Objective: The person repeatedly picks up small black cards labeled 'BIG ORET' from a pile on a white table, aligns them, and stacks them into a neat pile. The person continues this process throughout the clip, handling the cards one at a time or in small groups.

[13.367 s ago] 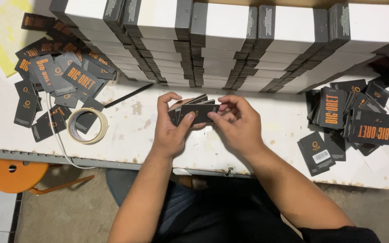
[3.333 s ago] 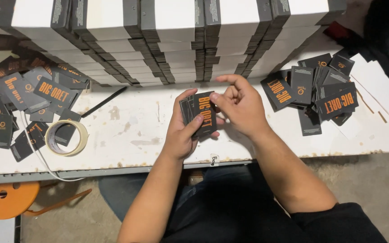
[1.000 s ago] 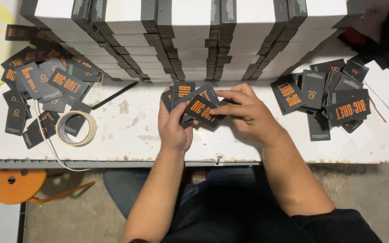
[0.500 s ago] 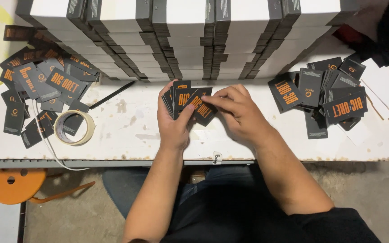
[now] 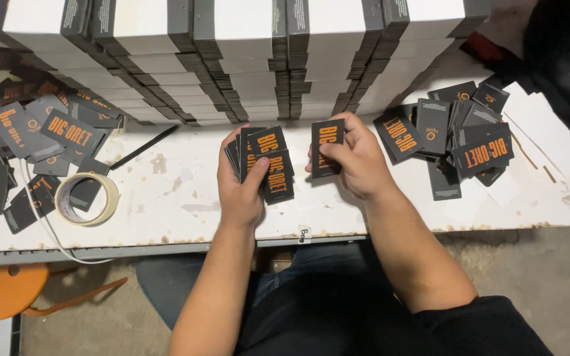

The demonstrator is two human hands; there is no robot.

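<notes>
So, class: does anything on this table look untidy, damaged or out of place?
Yes. The table paint is chipped and stained, and black tags lie in loose heaps at left and right, unlike the neat stacks behind.

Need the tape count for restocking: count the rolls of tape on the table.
1. A single roll of tape lies on the white table, left of the left hand, beside the dark tags. Others may be hidden.
</notes>
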